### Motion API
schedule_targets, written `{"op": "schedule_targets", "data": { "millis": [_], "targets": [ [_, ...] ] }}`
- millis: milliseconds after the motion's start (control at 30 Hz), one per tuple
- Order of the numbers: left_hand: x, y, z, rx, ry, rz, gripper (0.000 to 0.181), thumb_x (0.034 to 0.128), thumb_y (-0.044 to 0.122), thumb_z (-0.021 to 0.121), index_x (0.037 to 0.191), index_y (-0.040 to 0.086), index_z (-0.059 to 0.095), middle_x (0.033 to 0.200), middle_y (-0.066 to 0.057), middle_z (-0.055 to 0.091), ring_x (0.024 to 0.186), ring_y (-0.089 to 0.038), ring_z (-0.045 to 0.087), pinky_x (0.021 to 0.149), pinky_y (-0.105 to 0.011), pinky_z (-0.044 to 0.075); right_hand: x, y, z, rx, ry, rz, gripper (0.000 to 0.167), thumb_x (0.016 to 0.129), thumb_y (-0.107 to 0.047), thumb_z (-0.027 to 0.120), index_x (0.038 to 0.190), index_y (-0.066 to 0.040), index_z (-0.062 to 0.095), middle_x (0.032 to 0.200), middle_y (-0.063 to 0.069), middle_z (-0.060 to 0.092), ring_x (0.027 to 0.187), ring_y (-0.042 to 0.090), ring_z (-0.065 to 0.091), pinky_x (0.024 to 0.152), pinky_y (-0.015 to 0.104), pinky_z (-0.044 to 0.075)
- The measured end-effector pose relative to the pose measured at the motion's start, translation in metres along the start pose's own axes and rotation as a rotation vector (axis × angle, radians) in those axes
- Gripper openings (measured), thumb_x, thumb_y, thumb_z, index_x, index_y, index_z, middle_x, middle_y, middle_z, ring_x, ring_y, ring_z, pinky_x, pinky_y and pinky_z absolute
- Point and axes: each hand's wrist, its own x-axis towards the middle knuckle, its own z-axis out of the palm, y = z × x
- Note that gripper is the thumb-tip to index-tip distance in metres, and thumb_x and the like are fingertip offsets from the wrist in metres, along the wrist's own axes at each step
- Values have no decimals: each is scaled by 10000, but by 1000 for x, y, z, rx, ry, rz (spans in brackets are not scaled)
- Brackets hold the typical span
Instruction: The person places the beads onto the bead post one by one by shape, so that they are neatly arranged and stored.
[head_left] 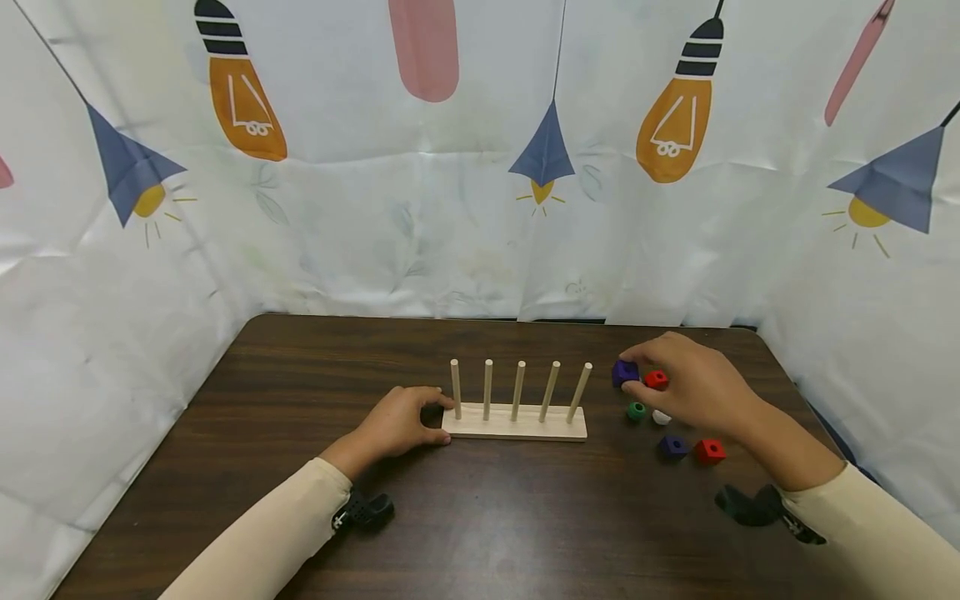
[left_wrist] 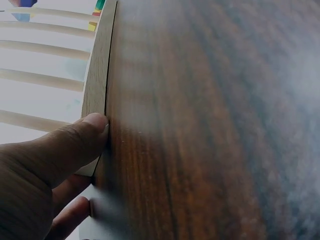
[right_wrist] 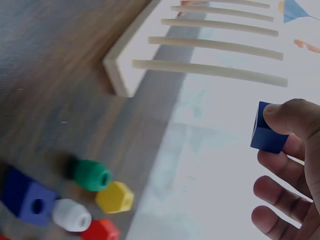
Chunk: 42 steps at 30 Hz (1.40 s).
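Observation:
A pale wooden peg board [head_left: 517, 427] with several upright pegs stands on the table. At its left end, my left hand [head_left: 393, 422] grips the base, the thumb on the front edge as the left wrist view shows. To the right of the board, my right hand [head_left: 701, 385] pinches a dark blue cube bead [head_left: 624, 372] between thumb and finger. In the right wrist view that cube bead [right_wrist: 269, 136] is held up off the table, apart from the pegs, while the other fingers curl loosely below it. All the pegs are bare.
Loose beads lie under and beside my right hand: a green one [head_left: 636, 411], a white one [head_left: 661, 417], a red one [head_left: 656, 379], a blue cube [head_left: 672, 447], a red cube [head_left: 710, 452] and a yellow one [right_wrist: 115, 197]. A printed curtain [head_left: 337, 233] hangs behind the table.

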Motion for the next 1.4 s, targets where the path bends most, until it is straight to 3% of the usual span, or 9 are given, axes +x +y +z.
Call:
{"op": "schedule_targets", "data": {
  "millis": [167,600,1100,1400],
  "targets": [
    [0,0,0,12,5,7,475,775,317,917,1209,209,755,1281,-87,694,1217,-329,622,989,-520,495,10,-7,-10,-8,26,-29,343,879,-274,829,1187,-150,740,1093,3,691,988,200,651,739,443,544],
    [1,-1,-1,9,-2,-17,467,776,331,916,1200,224,750,1228,-34,718,1176,-295,643,972,-498,507,33,-24,-21,22,69,-100,329,858,-244,848,1158,-143,759,1044,-23,702,1000,200,639,753,432,534],
    [3,-2,1,11,-12,-12,470,776,337,916,1201,233,745,1220,-8,719,1178,-285,642,972,-496,506,51,-42,-9,74,52,-131,308,873,-271,840,1154,-173,762,1023,-56,696,980,149,630,741,403,527],
    [2,-2,-1,15,-10,0,471,777,341,914,1201,226,744,1216,-13,721,1164,-291,649,962,-503,511,61,-53,-4,79,65,-183,349,851,-279,857,1159,-148,758,1036,-33,706,1002,193,656,747,405,540]
  ]
}}
